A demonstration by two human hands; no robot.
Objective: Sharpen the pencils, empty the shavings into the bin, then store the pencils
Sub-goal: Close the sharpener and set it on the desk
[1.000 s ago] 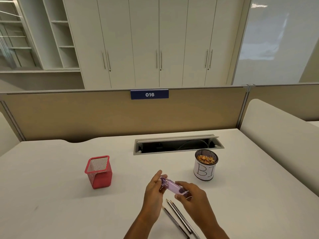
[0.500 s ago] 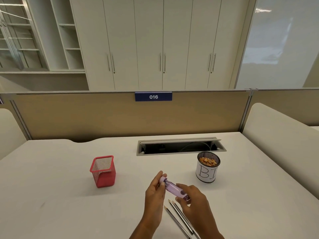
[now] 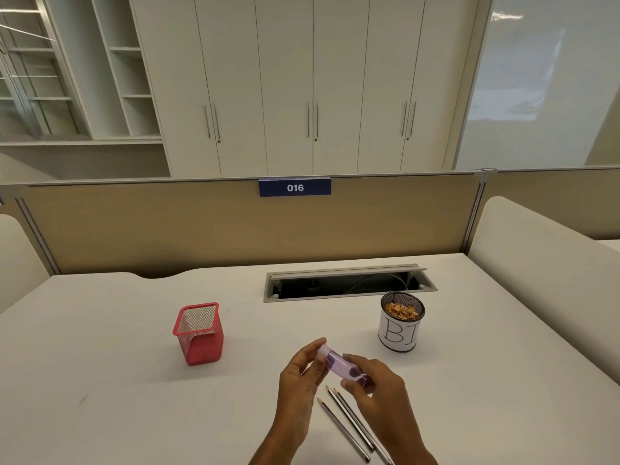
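A translucent purple sharpener (image 3: 339,365) is held above the white desk between both hands. My left hand (image 3: 298,387) grips its upper left end, and my right hand (image 3: 379,394) grips its lower right end. Three sharpened grey pencils (image 3: 349,421) lie side by side on the desk just under the hands, tips pointing away from me. A black mesh cup with a white label marked "BI" (image 3: 401,322) stands to the right, holding wood shavings. A red mesh pencil holder (image 3: 198,333) stands to the left with nothing visible in it.
An open cable tray slot (image 3: 349,283) is set into the white desk (image 3: 117,380) behind the cup. A tan partition (image 3: 201,226) with a blue "016" sign closes the back. A padded divider (image 3: 543,263) runs along the right side.
The hands keep holding the sharpener in nearly the same place. The view has shifted a little; the objects on the desk have not moved.
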